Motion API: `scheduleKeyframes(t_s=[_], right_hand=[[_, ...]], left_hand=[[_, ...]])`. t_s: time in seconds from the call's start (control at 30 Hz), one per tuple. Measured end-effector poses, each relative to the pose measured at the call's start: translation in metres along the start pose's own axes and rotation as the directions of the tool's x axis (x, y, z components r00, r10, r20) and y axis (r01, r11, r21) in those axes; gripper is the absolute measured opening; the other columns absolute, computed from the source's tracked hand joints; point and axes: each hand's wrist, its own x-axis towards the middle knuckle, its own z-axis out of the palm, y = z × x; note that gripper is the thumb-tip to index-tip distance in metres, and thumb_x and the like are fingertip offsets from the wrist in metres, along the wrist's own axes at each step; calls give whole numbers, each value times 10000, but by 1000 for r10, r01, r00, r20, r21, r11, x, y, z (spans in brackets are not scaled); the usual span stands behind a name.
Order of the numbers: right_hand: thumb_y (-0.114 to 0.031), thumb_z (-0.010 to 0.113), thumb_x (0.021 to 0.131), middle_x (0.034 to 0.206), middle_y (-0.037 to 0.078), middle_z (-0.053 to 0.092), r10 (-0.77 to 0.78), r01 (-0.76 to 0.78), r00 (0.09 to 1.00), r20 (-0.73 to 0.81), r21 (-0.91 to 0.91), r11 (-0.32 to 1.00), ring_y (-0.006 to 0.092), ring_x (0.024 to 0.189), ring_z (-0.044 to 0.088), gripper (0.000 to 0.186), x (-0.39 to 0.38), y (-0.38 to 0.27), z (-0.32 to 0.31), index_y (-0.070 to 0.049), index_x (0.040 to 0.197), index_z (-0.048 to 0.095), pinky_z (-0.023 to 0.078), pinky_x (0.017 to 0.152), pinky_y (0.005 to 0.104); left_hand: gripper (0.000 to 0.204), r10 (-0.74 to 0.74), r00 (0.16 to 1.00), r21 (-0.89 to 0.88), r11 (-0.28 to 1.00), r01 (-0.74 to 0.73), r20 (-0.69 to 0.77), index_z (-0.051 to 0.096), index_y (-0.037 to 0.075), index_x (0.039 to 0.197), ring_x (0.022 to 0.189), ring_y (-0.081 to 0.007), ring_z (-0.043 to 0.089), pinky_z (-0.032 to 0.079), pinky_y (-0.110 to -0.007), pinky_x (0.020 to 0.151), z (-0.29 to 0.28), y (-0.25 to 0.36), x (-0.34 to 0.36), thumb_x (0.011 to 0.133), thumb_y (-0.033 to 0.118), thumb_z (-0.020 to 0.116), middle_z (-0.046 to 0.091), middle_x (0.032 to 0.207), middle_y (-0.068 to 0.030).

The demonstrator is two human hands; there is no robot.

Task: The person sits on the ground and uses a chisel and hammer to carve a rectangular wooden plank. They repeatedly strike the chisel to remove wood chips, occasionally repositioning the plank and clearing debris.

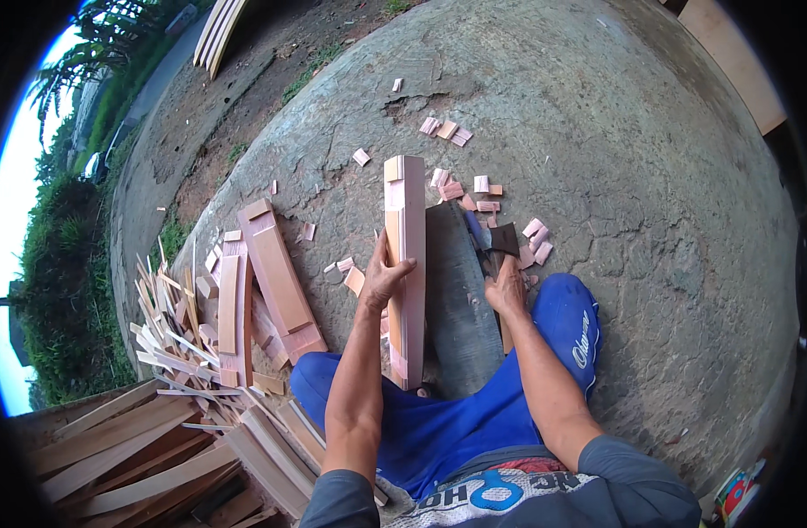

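Note:
My left hand (388, 275) is wrapped round a long pale pink wooden block (410, 229), its thumb lying across the near face. Along the block's left side runs a raised lighter strip with notched ends. In my right hand (507, 289) is a hatchet (504, 238), gripped close below its dark head; most of its handle is hidden. Between the two hands lies a thick grey weathered plank (461, 299), running from between my knees toward the far side. The hatchet's head is over the plank's right edge.
Cut wood chips (447, 129) are scattered on the cracked concrete ground (632, 176). Left of my knee lie two notched wooden pieces (280, 277) beside a heap of thin offcuts (175, 326). Longer boards (131, 431) are stacked at lower left.

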Motion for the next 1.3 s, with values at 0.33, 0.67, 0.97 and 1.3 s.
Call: scheduleKeyframes(t_s=[0.33,0.67,0.97,1.3], right_hand=[[-157,724,874,1292,356,589,-88,88,994,-64,9,996,528,1214,581,622,8,20,24,41,1379,420,463,1028,544],[-270,750,907,1097,334,607,-196,179,970,-141,-122,976,522,1082,607,502,-10,8,30,72,1166,490,466,924,558],[-189,753,881,1166,335,579,-215,191,971,-103,-201,961,504,1159,574,523,-9,0,27,85,1229,475,441,1010,525],[-228,730,924,1183,356,577,-271,245,959,-88,-231,942,517,1147,579,557,17,37,31,125,1263,464,434,1008,537]], left_hand=[[1334,10,927,730,620,288,-374,132,259,1695,1348,-516,482,411,-641,1109,44,-17,-46,599,466,866,421,1526,-228],[1205,61,839,687,607,399,-541,332,323,1638,1380,-457,463,414,-627,1105,-100,25,-68,568,486,861,436,1510,-207],[1215,127,619,595,477,647,-775,216,294,1683,1448,-505,378,413,-621,1128,-280,103,-112,687,580,852,325,1608,-280],[681,412,480,572,781,253,-775,536,24,1483,1439,-423,470,376,-467,1206,-167,-57,-267,906,311,756,490,1539,-281]])
